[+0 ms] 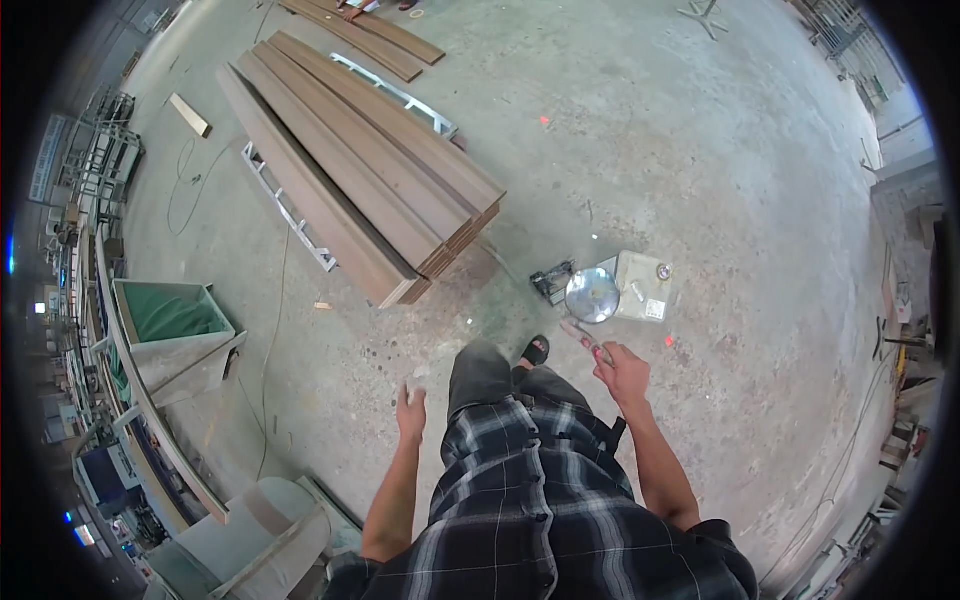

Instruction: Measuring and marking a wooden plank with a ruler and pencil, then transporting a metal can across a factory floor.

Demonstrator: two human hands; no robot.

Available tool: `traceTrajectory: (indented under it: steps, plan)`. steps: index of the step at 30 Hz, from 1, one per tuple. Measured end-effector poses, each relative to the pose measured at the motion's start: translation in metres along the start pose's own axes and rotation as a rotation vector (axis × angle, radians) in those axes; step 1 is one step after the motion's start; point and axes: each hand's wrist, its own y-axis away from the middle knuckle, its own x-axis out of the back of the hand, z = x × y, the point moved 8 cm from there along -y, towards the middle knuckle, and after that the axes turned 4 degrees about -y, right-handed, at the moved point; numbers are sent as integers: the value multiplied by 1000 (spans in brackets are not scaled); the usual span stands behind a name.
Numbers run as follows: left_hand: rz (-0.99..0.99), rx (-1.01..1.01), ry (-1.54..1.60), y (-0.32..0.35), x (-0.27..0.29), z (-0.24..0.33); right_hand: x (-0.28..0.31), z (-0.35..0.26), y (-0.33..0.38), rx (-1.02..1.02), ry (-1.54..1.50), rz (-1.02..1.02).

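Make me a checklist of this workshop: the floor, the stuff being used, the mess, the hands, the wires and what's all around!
Surface: bare grey concrete floor, stained and scuffed.
Job's things: a slim tool in the right hand; its kind is too small to tell. A round shiny metal disc lies on the floor ahead, beside a pale flat box.
Clutter: loose wood offcut; small scraps on the floor.
Hands: left hand holds nothing visible; right hand grips the tool.
Cables: a thin cable trails across the floor on the left.
Surroundings: stack of long brown boards on white metal frames; green bin; machinery along the left edge.
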Motion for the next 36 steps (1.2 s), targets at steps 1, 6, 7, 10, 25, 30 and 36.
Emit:
traceTrajectory:
  steps: [1,6,7,10,25,30,36]
  plan:
    - [-24,-83,62,-8,-9,68,6,6,-17,-15,-5,19]
    - [-207,-660,-9,-16,-75,338,29,35,-92,-103,-48,79]
    - [-243,-751,-15,-12,-91,376,31,43,-104,-144,-54,78]
    - [-164,-998,-66,-29,-129,455,21,63,-139,-249,-149,32]
    - [-46,-293,-222,-339,-245,477,77,149,-472,-158,-475,20]
    - [285,225,32,-290,-187,318,60,46,-612,370,121,-208]
    - [565,614,404,-199,-212,270,37,-18,-711,591,59,-495]
